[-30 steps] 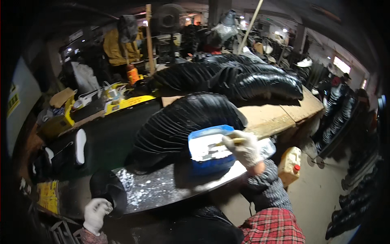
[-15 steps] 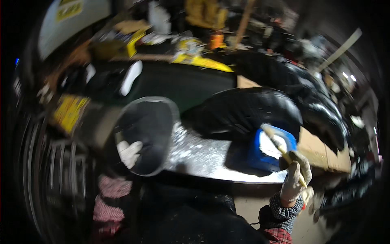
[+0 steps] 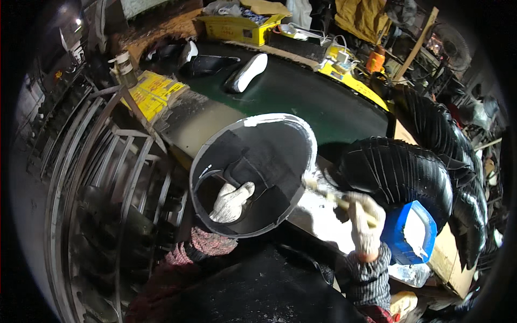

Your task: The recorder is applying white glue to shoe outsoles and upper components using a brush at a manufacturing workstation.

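Holding the brush (image 3: 329,195), R grip (image 3: 366,218) pinches its handle; bristles blur by the black piece (image 3: 288,156)'s R rim, contact unclear. We've that piece over the tabletop (image 3: 202,126)'s front edge, L grip (image 3: 232,202) inside it; can't tell if it's pinching or just propping. 2 risks: slack support could let the piece swing & smear its matte inside; our R wrist, close to the blue tub (image 3: 394,234), might knock it. Bendy-looking sheet, rounded loop, whitish rim; stiff-looking tub w/ white paste (image 3: 414,230); glossy ribbed stack (image 3: 398,167) behind.
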The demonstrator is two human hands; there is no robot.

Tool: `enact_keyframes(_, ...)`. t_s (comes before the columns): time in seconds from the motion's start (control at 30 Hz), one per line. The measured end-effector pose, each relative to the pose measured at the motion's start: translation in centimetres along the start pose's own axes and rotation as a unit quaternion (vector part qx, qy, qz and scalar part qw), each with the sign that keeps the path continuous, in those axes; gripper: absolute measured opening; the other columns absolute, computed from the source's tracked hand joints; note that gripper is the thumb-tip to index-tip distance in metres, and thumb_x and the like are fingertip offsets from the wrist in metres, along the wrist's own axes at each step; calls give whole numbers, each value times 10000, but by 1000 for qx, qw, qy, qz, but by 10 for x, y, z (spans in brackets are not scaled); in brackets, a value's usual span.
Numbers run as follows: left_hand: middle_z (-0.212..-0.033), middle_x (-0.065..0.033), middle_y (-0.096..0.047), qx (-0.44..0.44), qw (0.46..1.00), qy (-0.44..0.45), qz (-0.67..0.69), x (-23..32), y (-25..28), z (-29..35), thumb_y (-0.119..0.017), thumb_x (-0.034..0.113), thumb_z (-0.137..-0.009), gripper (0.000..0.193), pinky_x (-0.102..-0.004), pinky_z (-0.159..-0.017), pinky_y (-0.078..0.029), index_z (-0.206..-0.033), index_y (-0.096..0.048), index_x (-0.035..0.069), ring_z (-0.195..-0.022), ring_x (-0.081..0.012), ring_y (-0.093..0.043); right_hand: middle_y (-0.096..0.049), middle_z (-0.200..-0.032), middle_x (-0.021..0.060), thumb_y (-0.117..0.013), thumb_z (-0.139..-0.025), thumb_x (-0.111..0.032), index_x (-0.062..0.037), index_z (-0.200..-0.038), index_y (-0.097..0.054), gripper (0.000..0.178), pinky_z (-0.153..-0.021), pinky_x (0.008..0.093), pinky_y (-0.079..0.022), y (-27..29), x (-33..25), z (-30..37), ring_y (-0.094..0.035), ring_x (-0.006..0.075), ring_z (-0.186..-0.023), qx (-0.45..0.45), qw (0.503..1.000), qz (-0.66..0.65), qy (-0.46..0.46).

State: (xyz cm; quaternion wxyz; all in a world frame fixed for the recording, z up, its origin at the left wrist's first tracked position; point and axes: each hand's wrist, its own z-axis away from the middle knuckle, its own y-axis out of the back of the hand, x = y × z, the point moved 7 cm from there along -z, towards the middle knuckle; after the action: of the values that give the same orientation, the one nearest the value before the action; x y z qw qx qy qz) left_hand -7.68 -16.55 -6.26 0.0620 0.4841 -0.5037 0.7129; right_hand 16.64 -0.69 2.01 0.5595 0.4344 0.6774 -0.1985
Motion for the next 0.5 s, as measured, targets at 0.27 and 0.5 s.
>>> enact_keyframes(0.27,-1196,-100,-591,-46,987,143,62,-27,-65,17,-435,32,-960,349,-289,-826,-512,-1305,-486,21,-989,-173,-605,-662,-753,101,-663,-842,-194,-4,-1044,-661,277,-601,302,-525,-76,-94,-44,-645,189,-625,-89,981,-4,174)
enact_keyframes(0.5,-1205,-100,-588,-114,981,127,-92,3,-47,-1,-440,40,-959,353,-297,-847,-504,-1310,-482,23,-1008,-174,-599,-533,-590,31,-663,-834,-285,-51,-968,-666,269,-457,304,-466,-103,-134,32,-580,189,-493,-187,900,79,385)
